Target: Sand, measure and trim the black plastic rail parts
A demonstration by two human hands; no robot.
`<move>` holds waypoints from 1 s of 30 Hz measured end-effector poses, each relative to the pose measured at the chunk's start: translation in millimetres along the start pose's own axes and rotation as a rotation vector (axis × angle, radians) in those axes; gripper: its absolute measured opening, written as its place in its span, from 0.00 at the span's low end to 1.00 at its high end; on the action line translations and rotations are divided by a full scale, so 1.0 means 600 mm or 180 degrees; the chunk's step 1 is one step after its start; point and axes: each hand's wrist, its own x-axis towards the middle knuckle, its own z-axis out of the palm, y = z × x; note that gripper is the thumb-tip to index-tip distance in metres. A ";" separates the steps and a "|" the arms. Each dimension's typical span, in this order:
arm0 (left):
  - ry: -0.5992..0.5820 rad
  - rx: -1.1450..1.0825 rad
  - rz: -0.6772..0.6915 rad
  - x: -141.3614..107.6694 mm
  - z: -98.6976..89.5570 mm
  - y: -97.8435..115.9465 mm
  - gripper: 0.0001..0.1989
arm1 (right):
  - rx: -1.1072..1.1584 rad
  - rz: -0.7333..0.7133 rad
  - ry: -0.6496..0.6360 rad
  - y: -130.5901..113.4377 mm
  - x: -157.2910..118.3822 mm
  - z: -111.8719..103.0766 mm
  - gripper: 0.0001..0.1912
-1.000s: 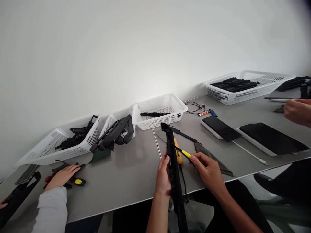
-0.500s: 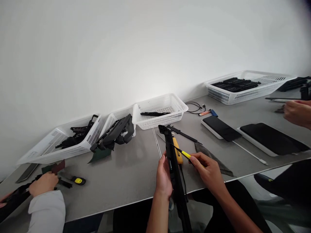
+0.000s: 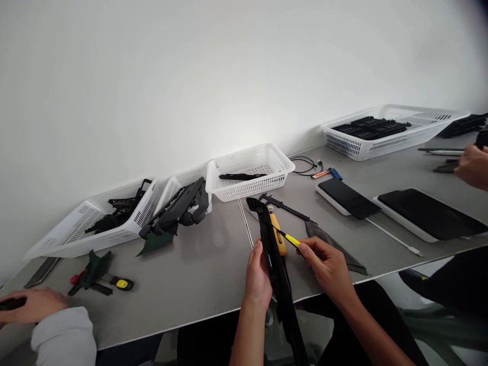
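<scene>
My left hand [image 3: 258, 284] is closed around a long black plastic part [image 3: 280, 277], which slants from above the table down toward my lap. The part's hooked upper end points away from me. Pinched in my right hand [image 3: 330, 267] is a slim tool with a yellow-and-black shaft [image 3: 293, 241]. Its thin dark tip reaches the part's right edge; whether it touches, I cannot tell. Just behind the part lies a yellow-handled tool [image 3: 279, 236], partly hidden. Black calipers [image 3: 285, 207] rest beyond it, and a dark grey cloth-like sheet [image 3: 337, 250] lies behind my right hand.
White baskets with black parts stand along the wall: left [image 3: 125, 231], middle [image 3: 249, 188] and right [image 3: 366, 151]. White-and-black devices [image 3: 407, 226] lie at right. A co-worker's hand [image 3: 41, 305] works at left, another [image 3: 473, 168] at right. A yellow-and-black tool [image 3: 122, 283] lies at left.
My hands keep nearly the same pose, with the black part turned slightly. At left, the co-worker's hand has moved away left, leaving a dark green piece on the table.
</scene>
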 end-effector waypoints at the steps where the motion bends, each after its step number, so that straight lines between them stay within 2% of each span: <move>1: 0.0018 -0.0009 -0.0014 0.001 -0.001 0.000 0.21 | -0.0001 -0.0016 -0.0056 -0.001 0.000 0.000 0.22; 4: 0.0076 -0.0024 -0.0044 0.004 -0.004 -0.002 0.21 | -0.0044 -0.0069 -0.0142 -0.003 0.002 0.001 0.22; 9: 0.0166 -0.0045 0.0009 0.008 -0.010 -0.003 0.21 | -0.0104 -0.0025 -0.0044 -0.006 0.002 0.002 0.22; 15: 0.0211 -0.0160 0.0009 -0.001 -0.006 0.006 0.20 | -0.0018 -0.0058 -0.0469 -0.008 0.000 0.001 0.20; 19: 0.0391 -0.0320 0.0048 -0.003 -0.008 0.013 0.19 | -0.0046 -0.0121 -0.0648 -0.012 0.001 0.003 0.21; 25: 0.0454 -0.0433 -0.0138 -0.001 -0.010 0.018 0.21 | -0.0136 -0.0242 -0.1084 -0.020 -0.003 0.005 0.19; 27: 0.0456 -0.0414 -0.0153 -0.002 -0.007 0.019 0.20 | -0.0171 -0.0222 -0.1084 -0.020 -0.004 0.005 0.18; 30: 0.0506 -0.0438 -0.0132 -0.004 -0.003 0.021 0.19 | -0.0201 -0.0186 -0.0844 -0.019 -0.003 0.004 0.18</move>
